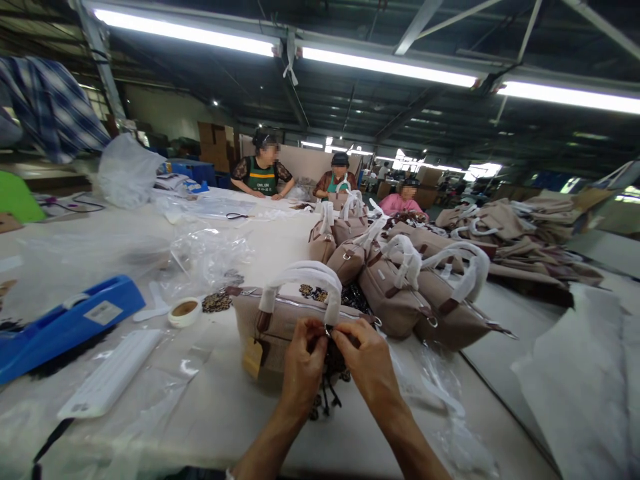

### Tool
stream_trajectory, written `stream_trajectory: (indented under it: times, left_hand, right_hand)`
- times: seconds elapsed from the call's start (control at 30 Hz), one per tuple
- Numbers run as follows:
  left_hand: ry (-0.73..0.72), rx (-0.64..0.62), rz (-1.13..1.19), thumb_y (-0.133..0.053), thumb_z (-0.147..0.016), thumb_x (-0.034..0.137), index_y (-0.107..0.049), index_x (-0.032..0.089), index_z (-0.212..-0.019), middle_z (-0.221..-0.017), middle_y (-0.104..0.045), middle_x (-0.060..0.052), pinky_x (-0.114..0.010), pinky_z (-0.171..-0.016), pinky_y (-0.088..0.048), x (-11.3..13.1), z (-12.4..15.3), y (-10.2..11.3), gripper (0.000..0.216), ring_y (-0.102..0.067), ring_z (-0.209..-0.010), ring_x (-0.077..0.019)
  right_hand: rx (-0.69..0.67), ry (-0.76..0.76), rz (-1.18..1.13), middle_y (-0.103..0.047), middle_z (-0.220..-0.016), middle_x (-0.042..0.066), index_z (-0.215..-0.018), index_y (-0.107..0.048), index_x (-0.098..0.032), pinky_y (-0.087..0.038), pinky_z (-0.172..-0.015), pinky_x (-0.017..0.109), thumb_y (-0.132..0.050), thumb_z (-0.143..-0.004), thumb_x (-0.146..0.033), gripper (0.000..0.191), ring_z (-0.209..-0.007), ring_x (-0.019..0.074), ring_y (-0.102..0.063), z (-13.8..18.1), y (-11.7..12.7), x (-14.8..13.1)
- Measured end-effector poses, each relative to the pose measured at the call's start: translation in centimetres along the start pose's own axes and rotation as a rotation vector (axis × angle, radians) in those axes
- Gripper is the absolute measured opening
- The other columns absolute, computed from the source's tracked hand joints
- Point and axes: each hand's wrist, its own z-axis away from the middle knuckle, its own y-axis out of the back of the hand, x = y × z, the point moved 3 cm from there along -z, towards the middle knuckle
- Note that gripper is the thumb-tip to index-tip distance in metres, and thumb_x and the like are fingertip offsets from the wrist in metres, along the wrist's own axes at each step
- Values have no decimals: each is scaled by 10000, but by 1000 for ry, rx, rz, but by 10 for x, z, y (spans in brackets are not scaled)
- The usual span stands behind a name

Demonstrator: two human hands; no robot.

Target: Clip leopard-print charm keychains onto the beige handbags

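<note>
A taupe handbag stands upright on the table before me, its zipper along the top and its handles wrapped in white. A tan hang tag dangles at its left handle base. At the right handle base, my left hand and my right hand pinch a small metal clasp between their fingertips. Below the clasp hangs a dark bag charm with black strings, partly covered by my hands. Both hands are closed, with the fingertips almost meeting.
More wrapped-handle handbags crowd the right side, before a heap of bags. On the left lie a blue tape dispenser, a white power strip, a small round tub and clear plastic. Several people sit across the table.
</note>
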Motion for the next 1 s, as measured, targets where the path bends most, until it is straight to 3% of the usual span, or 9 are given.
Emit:
stream_trajectory:
  times: [0.17,0.37,0.53,0.7,0.77,0.87,1.0]
  left_hand:
    - [-16,-5,-130,-496,-856,231,-521,206,-928,-885,-670,-29,-308,-820,-511,-3,0,0,80,-666,-873,-186]
    - [-13,-132,-208,-444,-864,253,-598,216,-935,-925,-724,-38,-283,-779,-529,13,-6,5,173,-687,-829,-181]
    - [-76,-188,-232,-520,-826,344,-674,240,-872,-847,-751,-10,-247,-711,-567,1,-15,16,191,-707,-766,-192]
    - [-265,-139,-330,-513,-852,387,-681,260,-788,-855,-716,-31,-253,-765,-566,-1,-19,20,219,-688,-825,-201]
    - [-286,-128,-330,-507,-862,420,-665,253,-767,-913,-703,-45,-260,-799,-555,5,-17,19,249,-672,-867,-203]
    - [-236,-147,-301,-500,-864,470,-648,239,-774,-948,-704,-47,-274,-816,-548,9,-17,21,288,-660,-888,-208]
    - [-120,-161,-325,-538,-825,470,-666,240,-874,-825,-735,-14,-270,-717,-573,4,-28,34,268,-691,-776,-212]
  right_hand:
    - [18,14,61,-629,-749,24,-745,-728,-226,-461,-746,305,-596,-813,-235,148,-753,184,-591,-3,-4,-3]
    - [142,139,-57,-583,-756,27,-712,-654,-202,-461,-708,270,-561,-842,-194,161,-741,166,-568,2,-7,-9]
    - [158,223,-126,-603,-738,14,-707,-638,-205,-447,-685,239,-565,-833,-135,161,-732,153,-577,1,-13,-11]
    - [142,30,-196,-637,-730,-6,-758,-647,-205,-432,-612,221,-605,-777,-110,106,-676,149,-588,-7,-9,1]
    - [106,-27,-187,-660,-783,-4,-812,-669,-208,-439,-644,224,-589,-739,-52,190,-720,155,-600,-9,-6,2]
    - [22,18,-126,-668,-808,-4,-756,-703,-219,-432,-721,243,-581,-684,3,263,-792,166,-599,-13,-2,-5]
    - [-33,28,-184,-672,-753,-5,-726,-732,-225,-428,-703,239,-616,-739,-72,192,-763,158,-596,-18,-5,-13]
